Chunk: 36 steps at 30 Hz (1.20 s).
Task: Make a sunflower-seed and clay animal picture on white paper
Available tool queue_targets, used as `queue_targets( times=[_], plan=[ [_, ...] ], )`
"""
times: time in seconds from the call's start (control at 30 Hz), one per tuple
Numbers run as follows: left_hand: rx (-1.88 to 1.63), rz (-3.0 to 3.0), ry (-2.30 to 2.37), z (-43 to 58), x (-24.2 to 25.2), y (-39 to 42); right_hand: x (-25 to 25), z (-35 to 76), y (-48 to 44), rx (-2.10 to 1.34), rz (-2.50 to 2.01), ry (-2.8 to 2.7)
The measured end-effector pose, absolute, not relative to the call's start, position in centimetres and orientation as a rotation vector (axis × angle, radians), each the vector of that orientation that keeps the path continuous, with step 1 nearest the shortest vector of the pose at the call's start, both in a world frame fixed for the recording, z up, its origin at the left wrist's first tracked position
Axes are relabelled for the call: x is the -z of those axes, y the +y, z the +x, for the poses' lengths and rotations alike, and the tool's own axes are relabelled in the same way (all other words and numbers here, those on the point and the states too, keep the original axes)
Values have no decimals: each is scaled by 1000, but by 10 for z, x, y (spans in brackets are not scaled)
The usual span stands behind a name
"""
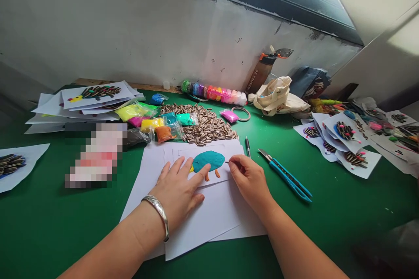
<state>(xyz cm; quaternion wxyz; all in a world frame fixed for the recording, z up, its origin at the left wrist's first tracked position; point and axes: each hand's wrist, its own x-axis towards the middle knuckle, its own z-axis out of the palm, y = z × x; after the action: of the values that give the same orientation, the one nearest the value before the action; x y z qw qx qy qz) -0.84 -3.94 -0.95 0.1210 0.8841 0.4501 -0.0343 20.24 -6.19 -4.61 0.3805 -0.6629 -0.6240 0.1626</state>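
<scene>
A blue clay oval lies flattened on a white paper card, with short orange clay legs below it. At its left end shows a bit of yellow clay, partly covered by my fingers. My left hand is spread flat over the paper, its index fingertip touching the lower edge of the blue clay. Just right of the clay, my right hand pinches a small dark sunflower seed, its tip pointing at the clay. White sheets lie beneath both hands.
Behind the paper spreads a pile of sunflower seeds, with clay packets beside it. A blue utility knife and a pen lie to the right. Seed-covered cards sit in stacks at left and right.
</scene>
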Motion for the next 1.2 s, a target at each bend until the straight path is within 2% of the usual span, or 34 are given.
queue_targets(
  times=[0.27, 0.83, 1.2],
  plan=[
    [143, 2616, 1322, -8, 9, -40, 47, 198, -66, -394, -1633, -1745],
    [-64, 2728, 1258, -22, 20, -29, 42, 209, -46, -394, -1752, -1558],
    [-108, 2643, 1242, -32, 17, -27, 48, 204, -13, -155, -1853, -1801]
  ],
)
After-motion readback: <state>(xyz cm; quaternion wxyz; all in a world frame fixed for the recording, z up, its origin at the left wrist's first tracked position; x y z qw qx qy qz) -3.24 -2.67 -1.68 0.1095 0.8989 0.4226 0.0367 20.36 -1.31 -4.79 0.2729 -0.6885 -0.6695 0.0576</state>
